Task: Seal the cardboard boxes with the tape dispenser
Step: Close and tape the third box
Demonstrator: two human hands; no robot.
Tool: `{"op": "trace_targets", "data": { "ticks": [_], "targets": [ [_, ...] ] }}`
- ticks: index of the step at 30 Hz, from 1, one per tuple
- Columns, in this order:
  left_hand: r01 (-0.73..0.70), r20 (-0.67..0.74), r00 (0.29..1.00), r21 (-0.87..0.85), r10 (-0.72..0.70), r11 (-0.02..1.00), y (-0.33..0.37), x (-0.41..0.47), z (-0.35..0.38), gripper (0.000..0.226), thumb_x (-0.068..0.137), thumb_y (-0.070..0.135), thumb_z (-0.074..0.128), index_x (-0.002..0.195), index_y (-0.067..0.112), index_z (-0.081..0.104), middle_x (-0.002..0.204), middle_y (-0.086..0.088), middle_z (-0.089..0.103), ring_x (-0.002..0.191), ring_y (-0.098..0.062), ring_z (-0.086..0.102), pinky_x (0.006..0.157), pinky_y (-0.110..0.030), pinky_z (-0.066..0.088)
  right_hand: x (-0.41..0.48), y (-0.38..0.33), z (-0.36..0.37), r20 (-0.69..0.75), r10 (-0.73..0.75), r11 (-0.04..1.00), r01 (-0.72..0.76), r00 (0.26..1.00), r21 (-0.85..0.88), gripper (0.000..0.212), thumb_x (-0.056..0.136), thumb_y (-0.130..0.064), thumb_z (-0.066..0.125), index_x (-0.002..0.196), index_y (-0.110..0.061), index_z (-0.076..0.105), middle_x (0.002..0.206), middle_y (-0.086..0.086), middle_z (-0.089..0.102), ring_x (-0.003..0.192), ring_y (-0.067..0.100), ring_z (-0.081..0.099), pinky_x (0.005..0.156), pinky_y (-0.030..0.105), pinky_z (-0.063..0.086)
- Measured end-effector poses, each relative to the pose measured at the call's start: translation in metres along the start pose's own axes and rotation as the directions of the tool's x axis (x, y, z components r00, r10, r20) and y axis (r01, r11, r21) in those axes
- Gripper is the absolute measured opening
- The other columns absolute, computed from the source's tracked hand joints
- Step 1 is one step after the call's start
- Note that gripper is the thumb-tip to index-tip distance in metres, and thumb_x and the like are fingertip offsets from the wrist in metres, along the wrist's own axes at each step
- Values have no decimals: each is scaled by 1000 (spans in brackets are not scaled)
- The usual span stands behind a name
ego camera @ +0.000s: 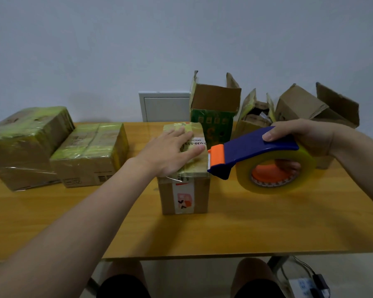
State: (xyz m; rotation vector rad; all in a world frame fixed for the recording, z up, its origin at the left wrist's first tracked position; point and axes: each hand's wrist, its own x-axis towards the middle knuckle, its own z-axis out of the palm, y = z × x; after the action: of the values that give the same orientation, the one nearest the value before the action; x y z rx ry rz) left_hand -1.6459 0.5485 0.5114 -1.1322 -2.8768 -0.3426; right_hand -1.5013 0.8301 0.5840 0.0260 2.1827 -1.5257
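The left hand (169, 152) lies flat, fingers spread, on the box (184, 168). Just right, the right hand (299, 138) grips the tape dispenser (261, 160).

Matt brown cardboard box (184, 190) under glossy tape, smooth blue plastic tape dispenser (252, 153), satin wood-look table (224, 231).

label (198, 142) "030-55" on middle box (184, 196) (partly covered), yellow "3" on green box (213, 123)

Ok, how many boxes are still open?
3, all along the back: the green box, a small box beside it, a larger box far right; the right hand may hide another.
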Motion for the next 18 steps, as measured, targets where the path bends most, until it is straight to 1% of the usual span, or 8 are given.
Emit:
{"op": "trace_targets", "data": {
  "ticks": [5,7,9,12,13,15,16,18],
  "targets": [
    [-19,97,995,-13,20,1000,1,-1,-5,92,83,90,16,163,45,20,174,6,13,161,-21,4,127,-52,15,4,-2,1,21,6,998,-5,1000,-61,66,66,-61,83,106,-8,78,64,17,64,47,22,59,54,30,54],
    [10,127,992,-32,-6,999,6,4,-6,74,99,77,23,163,40,22,174,2,11,161,-25,2,127,-54,8,4,-2,2,23,9,998,-8,1000,-60,68,66,-61,83,107,-7,77,63,18,63,47,22,59,54,31,55],
    [73,123,990,-75,-63,995,20,12,-3,60,106,59,21,160,34,30,173,-4,17,161,-29,4,127,-58,1,4,-3,0,27,6,999,-5,1000,-38,70,68,-60,83,111,-6,75,67,19,64,48,22,61,54,31,55],
    [110,50,993,15,-110,994,38,16,13,64,105,61,13,155,27,35,167,-11,28,158,-36,12,125,-63,4,2,-3,-3,94,20,999,-17,995,-38,63,73,-60,79,111,-10,76,71,17,69,55,24,65,61,33,58],
    [96,33,995,53,-98,994,39,16,18,66,105,63,13,156,27,33,167,-12,28,158,-37,12,125,-62,7,1,-1,-4,90,29,999,-26,995,-30,65,72,-60,81,114,-10,75,78,22,70,62,29,67,67,35,58],
    [104,0,995,17,-104,994,35,15,21,71,103,68,11,157,26,31,168,-11,27,159,-34,10,126,-59,8,0,9,-7,31,51,998,-52,998,41,79,62,-58,89,121,-9,71,100,31,68,80,40,66,72,40,59],
    [116,-15,993,-12,-117,993,33,14,20,75,102,70,8,157,25,31,169,-11,27,159,-33,10,127,-58,7,1,14,-9,28,51,994,-53,998,95,82,59,-56,92,122,-7,70,100,28,70,80,38,69,70,40,60],
    [110,-28,993,-3,-110,994,32,13,19,81,98,74,6,156,25,32,168,-9,28,159,-32,11,128,-57,8,2,21,-10,131,25,986,-46,991,162,69,72,-54,86,118,-5,71,80,19,73,66,27,70,67,38,60]
  ]
}}
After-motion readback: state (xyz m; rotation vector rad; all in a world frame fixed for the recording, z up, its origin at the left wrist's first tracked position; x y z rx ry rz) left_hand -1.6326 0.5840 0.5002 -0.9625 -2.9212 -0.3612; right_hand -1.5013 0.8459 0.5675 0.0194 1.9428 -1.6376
